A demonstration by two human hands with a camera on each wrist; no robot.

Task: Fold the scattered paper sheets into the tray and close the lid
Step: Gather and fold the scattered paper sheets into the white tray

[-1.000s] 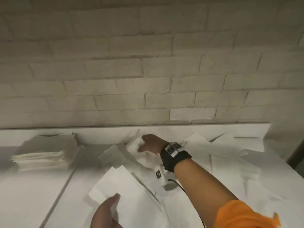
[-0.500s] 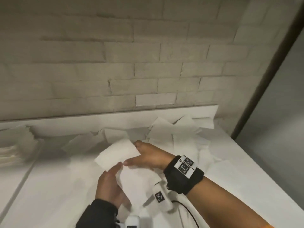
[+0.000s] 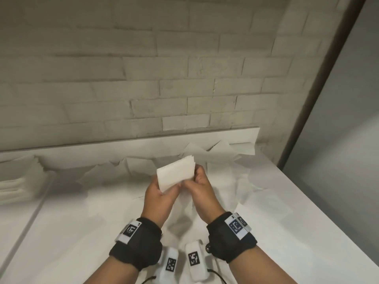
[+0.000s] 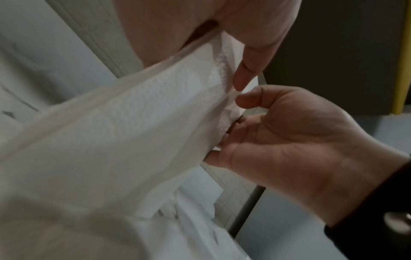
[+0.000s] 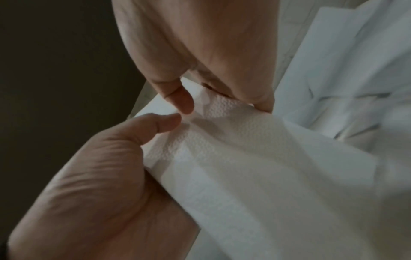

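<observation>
A folded white paper sheet (image 3: 176,173) is held up above the table between both hands. My left hand (image 3: 164,188) grips its lower left edge, thumb on the near face. My right hand (image 3: 192,179) pinches its right edge. In the left wrist view the embossed sheet (image 4: 133,123) runs from my left thumb to the right hand (image 4: 289,140), whose fingers curl on its edge. The right wrist view shows the sheet (image 5: 244,149) pinched under my right fingertips, with the left hand (image 5: 100,176) gripping it from below. Several loose sheets (image 3: 221,154) lie scattered along the back. A tray and lid are not clearly seen.
A stack of folded sheets (image 3: 18,187) sits at the far left of the white table (image 3: 307,232). A brick wall (image 3: 184,78) rises right behind it. The table's right edge drops off beside a dark vertical post (image 3: 320,89).
My right hand pulled a sheet from the back pile toward me. The left hand came up and took hold of it too. The sheet is now held up, folded smaller.
</observation>
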